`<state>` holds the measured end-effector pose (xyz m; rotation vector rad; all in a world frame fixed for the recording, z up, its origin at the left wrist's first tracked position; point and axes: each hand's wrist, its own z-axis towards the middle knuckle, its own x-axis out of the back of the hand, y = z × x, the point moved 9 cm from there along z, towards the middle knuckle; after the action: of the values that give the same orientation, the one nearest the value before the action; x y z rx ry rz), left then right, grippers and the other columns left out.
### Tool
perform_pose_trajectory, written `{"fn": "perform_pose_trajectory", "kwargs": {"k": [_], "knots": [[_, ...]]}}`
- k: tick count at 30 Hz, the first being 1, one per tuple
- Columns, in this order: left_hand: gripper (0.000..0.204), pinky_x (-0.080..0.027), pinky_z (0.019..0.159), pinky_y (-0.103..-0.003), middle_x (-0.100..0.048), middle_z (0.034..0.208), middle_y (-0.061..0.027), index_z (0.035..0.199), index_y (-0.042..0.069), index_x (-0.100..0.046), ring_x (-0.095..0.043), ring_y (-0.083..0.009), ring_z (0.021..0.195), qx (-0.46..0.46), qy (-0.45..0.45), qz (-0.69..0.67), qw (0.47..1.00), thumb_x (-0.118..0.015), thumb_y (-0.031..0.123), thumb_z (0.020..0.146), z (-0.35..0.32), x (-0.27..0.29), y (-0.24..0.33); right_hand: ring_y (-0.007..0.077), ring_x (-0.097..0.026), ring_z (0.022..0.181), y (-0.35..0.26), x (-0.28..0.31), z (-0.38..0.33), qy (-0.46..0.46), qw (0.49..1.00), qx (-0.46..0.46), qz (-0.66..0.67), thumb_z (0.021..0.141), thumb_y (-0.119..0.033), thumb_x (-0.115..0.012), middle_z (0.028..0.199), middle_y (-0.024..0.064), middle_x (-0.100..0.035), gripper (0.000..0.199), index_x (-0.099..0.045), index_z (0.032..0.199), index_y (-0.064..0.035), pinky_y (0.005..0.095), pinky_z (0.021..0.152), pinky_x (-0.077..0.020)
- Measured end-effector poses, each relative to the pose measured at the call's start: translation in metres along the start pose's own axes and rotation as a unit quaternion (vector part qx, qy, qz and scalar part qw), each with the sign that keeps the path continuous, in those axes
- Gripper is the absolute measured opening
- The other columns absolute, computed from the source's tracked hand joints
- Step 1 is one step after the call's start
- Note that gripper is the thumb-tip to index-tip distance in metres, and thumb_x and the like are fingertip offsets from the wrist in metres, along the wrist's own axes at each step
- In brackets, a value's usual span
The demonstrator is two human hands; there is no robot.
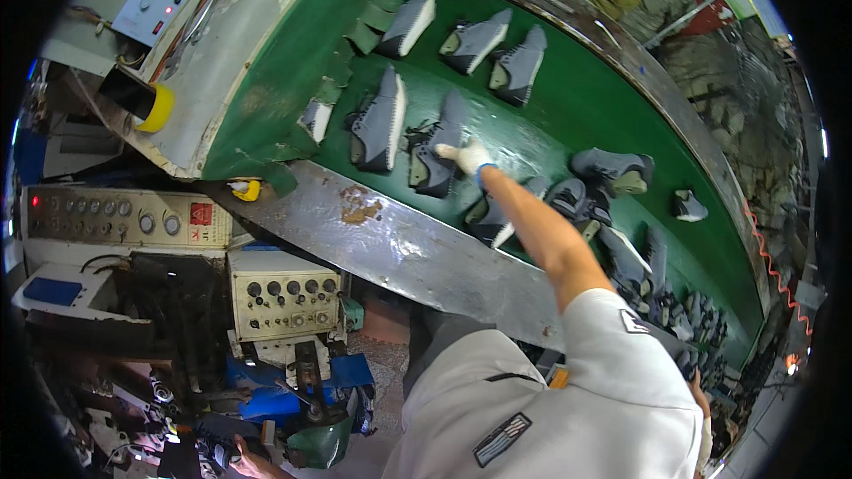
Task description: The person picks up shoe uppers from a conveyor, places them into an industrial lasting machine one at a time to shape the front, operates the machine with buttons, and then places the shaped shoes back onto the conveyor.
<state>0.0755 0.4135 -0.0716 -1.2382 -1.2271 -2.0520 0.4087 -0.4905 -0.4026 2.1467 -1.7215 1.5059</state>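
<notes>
My right arm stretches out over the green conveyor. Its hand (469, 158), in a whitish glove with a blue band at the wrist, closes on the side of a grey shoe (449, 120) with dark laces. Just left of it stands another grey shoe (383, 115) with a white sole edge. Low at the left, what looks like my bare left hand (251, 463) comes in from the lower edge. Its fingers seem closed on the end of a dark laced shoe (216, 439), partly cut off by the dark rim.
The conveyor's metal edge (399, 239) runs between me and the shoes. More shoes (612, 168) crowd its right part. Left are control panels (284, 297) and a machine with blue parts (266, 399). Another person's hand (698, 393) shows at the right.
</notes>
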Motion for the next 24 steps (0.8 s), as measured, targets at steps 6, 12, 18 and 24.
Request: {"fn": "perform_pose_trajectory", "kwargs": {"k": [6,12,18,24], "knots": [[0.050,-0.052,0.085,-0.036,-0.070,0.105,-0.0140,0.118,-0.007,-0.064,-0.064,-0.0228,0.088,0.037,-0.066,-0.145,0.986,-0.083,0.009,0.074,-0.007,-0.022,0.032,0.0237,-0.068,0.094,0.001,-0.048,-0.016,-0.009,0.871,-0.038,0.490,0.079,-0.009,-0.082,0.108,0.0125,-0.071,0.042,-0.066,0.116,0.0030,0.0376,0.084,-0.0554],[0.044,-0.052,0.082,-0.036,-0.068,0.105,-0.0102,0.112,-0.004,-0.062,-0.062,-0.0193,0.088,0.084,-0.064,-0.304,0.947,-0.082,0.004,0.074,-0.018,-0.001,0.015,0.0350,-0.056,0.127,-0.076,-0.103,-0.218,-0.430,0.682,0.030,0.591,0.083,-0.038,-0.079,0.141,0.0182,-0.055,0.080,-0.044,0.144,-0.0012,0.0511,0.109,-0.0439],[0.066,-0.050,0.097,-0.035,-0.063,0.130,-0.0198,0.146,-0.003,-0.045,-0.062,-0.0230,0.116,0.131,-0.338,-0.338,0.869,-0.070,0.002,0.085,-0.041,0.000,0.001,0.0286,-0.060,0.111,-0.189,-0.212,-0.437,-0.555,0.757,0.255,0.232,0.104,-0.037,-0.045,0.125,0.0169,-0.061,0.049,-0.048,0.139,-0.0040,0.0412,0.097,-0.0519],[0.037,-0.059,0.080,-0.034,-0.070,0.104,-0.0126,0.126,-0.005,-0.061,-0.069,-0.0189,0.091,0.116,-0.374,-0.551,0.737,-0.065,0.012,0.093,-0.025,-0.039,0.083,0.0246,-0.063,0.112,-0.255,-0.302,-0.610,-0.659,0.674,0.012,0.334,0.106,-0.023,-0.045,0.127,0.0149,-0.063,0.044,-0.048,0.141,0.0030,0.0376,0.100,-0.0514]]}}
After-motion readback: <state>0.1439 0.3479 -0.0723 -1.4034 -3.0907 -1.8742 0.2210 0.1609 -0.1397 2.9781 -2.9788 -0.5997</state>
